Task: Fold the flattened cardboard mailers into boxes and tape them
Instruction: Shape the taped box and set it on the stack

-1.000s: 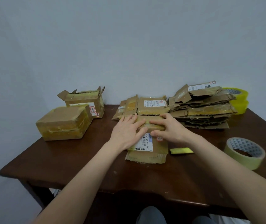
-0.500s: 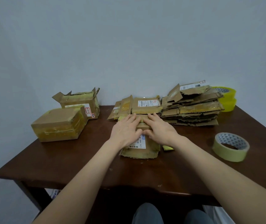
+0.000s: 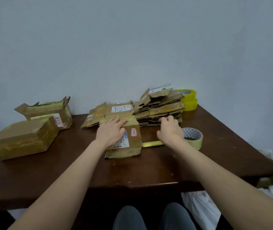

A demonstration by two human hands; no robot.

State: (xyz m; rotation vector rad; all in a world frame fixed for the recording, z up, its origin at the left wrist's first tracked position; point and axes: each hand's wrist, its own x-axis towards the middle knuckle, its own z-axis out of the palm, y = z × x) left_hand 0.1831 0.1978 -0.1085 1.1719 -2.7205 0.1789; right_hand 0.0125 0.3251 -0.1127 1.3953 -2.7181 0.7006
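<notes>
Left hand [image 3: 111, 133]: you are pressing it flat, fingers straight and relaxed, on top of the partly folded mailer [image 3: 130, 138] at centre frame, pinning it to the counter [image 3: 132, 173]. No grip, only downward pressure.

Right hand [image 3: 170, 131]: it is hovering right of the mailer with fingers curled toward the base of the stack of flattened mailers [image 3: 160, 108]. Cannot tell whether those fingers are pinching anything; the fingertips are hidden against the cardboard.

Outward: a yellow strip [image 3: 151, 143] is lying on the counter between the mailer and your right wrist, and the pale tape roll [image 3: 194, 138] is sitting just right of that hand. Two yellow rolls [image 3: 189, 101] are standing behind the stack. Toward the left of the frame, a sealed box [image 3: 21, 140] and an open-flapped box [image 3: 49, 112] are resting side by side.

Judgement: you are holding the fold while going for tape.

Risks:
- With one flat palm doing the holding, the creased flaps are likely wanting to spring open if pressure eases.
- The right forearm is passing low over the strip and roll; a brush could knock the roll away or stick the strip to your skin.
- Curled fingers at the stack's base could drag its loose, uneven layers off.
</notes>
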